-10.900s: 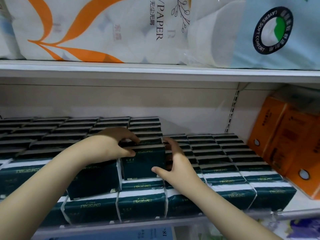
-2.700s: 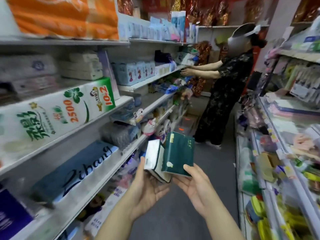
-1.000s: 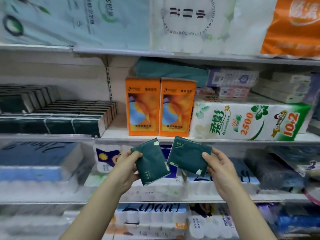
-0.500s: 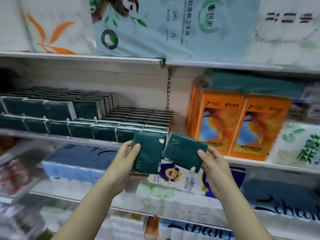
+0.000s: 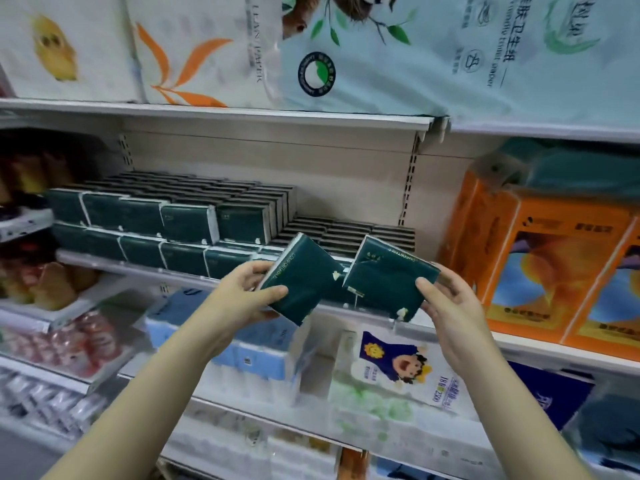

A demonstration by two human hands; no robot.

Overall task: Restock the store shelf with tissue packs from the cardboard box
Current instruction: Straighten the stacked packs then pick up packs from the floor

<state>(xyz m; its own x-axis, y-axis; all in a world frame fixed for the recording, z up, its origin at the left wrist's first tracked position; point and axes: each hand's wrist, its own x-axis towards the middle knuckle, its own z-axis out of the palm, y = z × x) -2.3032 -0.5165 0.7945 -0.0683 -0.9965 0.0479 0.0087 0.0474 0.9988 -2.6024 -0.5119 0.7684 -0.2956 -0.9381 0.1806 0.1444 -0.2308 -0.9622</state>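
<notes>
Heads up: wrap looks slick and you hold each pack by one side only, so either could slip going in. Tilted corners might clip stacked row point(image 5: 187, 225) and shove front ones off shelf point(image 5: 145, 268) lip. Your left hand point(image 5: 242, 294) clamps left pack point(image 5: 304, 278), right hand point(image 5: 450, 301) clamps right pack point(image 5: 388, 275). Both packs hang just in front of shelf, forearms angled up.

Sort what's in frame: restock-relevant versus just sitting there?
Job: left hand gripping left pack; right hand gripping right pack; stocked green rows; shelf rail.
Bystanders: orange boxes; toilet-paper bags above; blue roll packs below; cartoon pack.
</notes>
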